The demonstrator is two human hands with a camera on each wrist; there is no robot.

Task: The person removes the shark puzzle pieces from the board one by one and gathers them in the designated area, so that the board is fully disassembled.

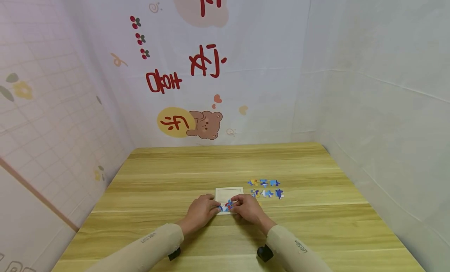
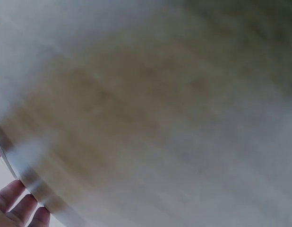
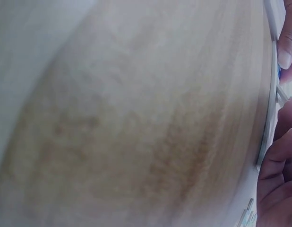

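A small white puzzle tray [image 1: 225,194] lies on the table, with blue, white and red jigsaw pieces [image 1: 224,207] along its near side. My left hand [image 1: 201,212] rests at the tray's left edge, its fingertips touching the pieces there. In the left wrist view its fingers [image 2: 24,205] lie fairly straight beside the tray's edge. From the right, my right hand [image 1: 250,210] pinches a red and blue puzzle piece [image 1: 230,204] over the tray's near right part. The right wrist view shows its curled fingers [image 3: 278,165], with a thin edge of a piece near them.
Several loose puzzle pieces [image 1: 267,193] lie in rows to the right of the tray, partly behind my right hand. The wooden table [image 1: 168,174] meets a white printed curtain [image 1: 267,100] at the back and on both sides.
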